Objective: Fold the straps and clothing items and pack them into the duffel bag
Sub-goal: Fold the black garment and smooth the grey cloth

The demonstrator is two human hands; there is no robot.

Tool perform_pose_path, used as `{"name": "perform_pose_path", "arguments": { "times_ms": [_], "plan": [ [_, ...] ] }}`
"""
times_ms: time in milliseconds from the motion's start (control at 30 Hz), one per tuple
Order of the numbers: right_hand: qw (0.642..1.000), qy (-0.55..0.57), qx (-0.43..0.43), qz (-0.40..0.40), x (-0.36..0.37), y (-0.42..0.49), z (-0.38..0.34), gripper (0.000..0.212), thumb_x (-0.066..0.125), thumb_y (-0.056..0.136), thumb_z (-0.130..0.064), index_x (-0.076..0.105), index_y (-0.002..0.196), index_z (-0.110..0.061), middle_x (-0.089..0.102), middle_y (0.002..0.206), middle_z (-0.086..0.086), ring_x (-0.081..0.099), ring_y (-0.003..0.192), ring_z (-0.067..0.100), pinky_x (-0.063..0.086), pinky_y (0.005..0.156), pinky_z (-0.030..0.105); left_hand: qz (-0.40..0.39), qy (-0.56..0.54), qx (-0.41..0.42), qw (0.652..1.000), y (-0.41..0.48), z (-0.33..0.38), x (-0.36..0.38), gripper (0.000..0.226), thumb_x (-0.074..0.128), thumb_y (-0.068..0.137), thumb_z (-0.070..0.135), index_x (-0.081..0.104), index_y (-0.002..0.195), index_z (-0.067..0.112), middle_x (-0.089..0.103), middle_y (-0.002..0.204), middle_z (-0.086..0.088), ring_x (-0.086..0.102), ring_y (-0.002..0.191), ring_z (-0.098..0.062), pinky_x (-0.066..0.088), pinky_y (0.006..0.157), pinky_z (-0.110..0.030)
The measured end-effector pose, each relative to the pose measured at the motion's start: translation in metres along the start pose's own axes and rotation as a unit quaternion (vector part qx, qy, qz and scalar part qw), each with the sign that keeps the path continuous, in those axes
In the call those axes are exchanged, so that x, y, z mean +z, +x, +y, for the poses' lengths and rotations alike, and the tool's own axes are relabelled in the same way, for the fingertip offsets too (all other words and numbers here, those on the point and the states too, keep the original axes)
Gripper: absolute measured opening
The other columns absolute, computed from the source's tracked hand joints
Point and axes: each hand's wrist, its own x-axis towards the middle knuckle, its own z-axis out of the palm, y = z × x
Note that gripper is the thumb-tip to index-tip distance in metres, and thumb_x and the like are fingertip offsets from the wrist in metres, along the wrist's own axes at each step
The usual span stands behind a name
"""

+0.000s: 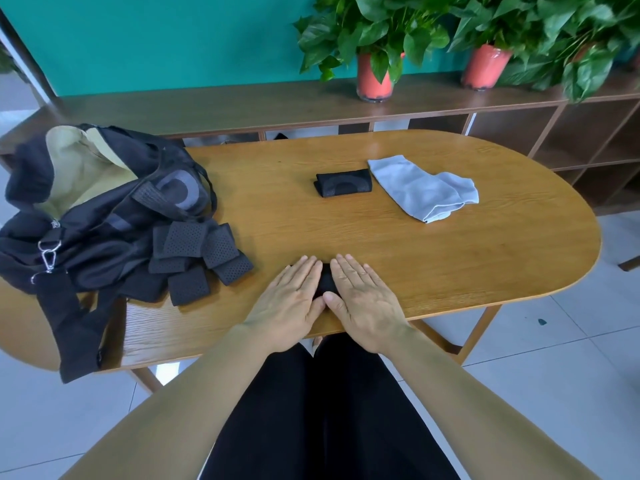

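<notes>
The 2 forearms reach forward from the bottom of the view. The left hand (291,296) and the right hand (363,299) lie flat, side by side, near the front edge of the counter (450,265). The fingers of both are straight and close together, palms down, and the thumbs nearly meet. Under and between them is a small black strap (325,284). Only a narrow dark part of it shows, so I cannot tell how many times it is folded. Neither hand grips it; both press on it.

At the left end of the counter the duffel bag (104,209) lies open, its pale lining showing, and 1 wide band hangs over the edge. Touching its side is a pile of straps (204,258), black, perforated and loose. Farther back, near the middle, lies 1 folded black piece (343,183), and just to its right a grey cloth (422,188), folded loosely.

I judge that the step in hand is pressing a fold flat in 1 strap, and that the task is at an early stage, because most items are outside the bag. The inside of the bag is partly hidden. The next move probably calls for a pinch across all the layers, so that the fold does not spring open when the strap is lifted. Then it can go to the folded piece or into the bag's opening on the left.
</notes>
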Motion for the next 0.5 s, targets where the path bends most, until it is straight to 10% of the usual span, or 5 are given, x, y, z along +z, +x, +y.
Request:
{"name": "perform_pose_path", "arguments": {
  "times_ms": [300, 400, 500],
  "plan": [
    [0.997, -0.073, -0.028, -0.012, -0.015, 0.007, 0.009, 0.092, -0.025, 0.080, -0.058, 0.009, 0.152, -0.013, 0.008, 0.159, 0.000, -0.003, 0.146, 0.012, -0.009, 0.116, 0.033, -0.010, 0.007, -0.035, 0.999, 0.008, 0.004, -0.016, 0.057, 0.019, 0.104, 0.038, 0.006, 0.153, 0.012, 0.005, 0.161, -0.003, 0.000, 0.147, -0.013, 0.006, 0.119, -0.028],
    [0.994, -0.098, -0.006, 0.054, -0.015, 0.016, 0.019, 0.056, 0.024, 0.098, -0.039, 0.036, 0.144, -0.009, 0.032, 0.152, 0.008, 0.022, 0.144, 0.020, 0.018, 0.115, 0.039, 0.007, 0.032, -0.009, 0.999, 0.018, 0.007, -0.021, 0.054, 0.020, 0.105, 0.033, 0.007, 0.153, 0.011, 0.003, 0.161, -0.005, -0.002, 0.148, -0.015, 0.003, 0.120, -0.030],
    [0.984, -0.100, 0.026, 0.145, -0.014, 0.029, 0.035, 0.041, 0.074, 0.075, -0.018, 0.066, 0.115, -0.011, 0.066, 0.119, 0.008, 0.059, 0.114, 0.026, 0.051, 0.083, 0.039, 0.025, 0.058, 0.013, 0.998, 0.034, 0.007, -0.023, 0.053, 0.025, 0.104, 0.019, 0.004, 0.153, 0.013, -0.002, 0.161, -0.004, -0.006, 0.147, -0.016, -0.002, 0.119, -0.031]
  ]
}}
